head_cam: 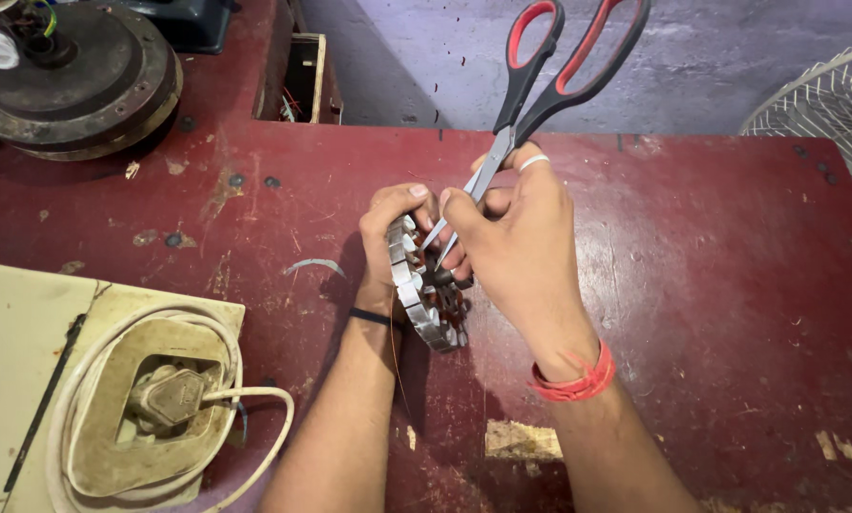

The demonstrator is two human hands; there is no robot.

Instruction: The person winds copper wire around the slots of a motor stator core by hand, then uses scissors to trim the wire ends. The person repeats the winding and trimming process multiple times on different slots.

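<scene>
Stator core [424, 296], toothed and metallic, is held upright over the middle of the dark red table [730, 285]. Left hand [393, 237] grips it from the left side, fingers curled over the top rim, thumb side hidden behind the metal; a thin black band sits at that wrist. Right hand [511, 233] is closed around a pair of scissors [530, 90] near the pivot, not through the loops. Handles are black with red lining and point up and away toward the grey wall [701, 57]. Blades point down and left, tips at the upper inner edge of the core, just beside the left fingertips. Whether the tips touch the core cannot be told. Blades look nearly together. A ring shows on one right finger; red thread bands wrap the right wrist.

Surroundings: round dark motor housing [75, 81] at the far left corner of the table. Cream-coloured board [27, 361] at the near left edge, carrying a coiled pale cable [255, 446] with a plug [170, 394] in the centre of the coil. Small curved grey strip [314, 264] lies on the table left of the left hand. White wire fan guard [825, 95] is at the far right edge. Table surface is scratched, with paint chipped off near the forearms.
</scene>
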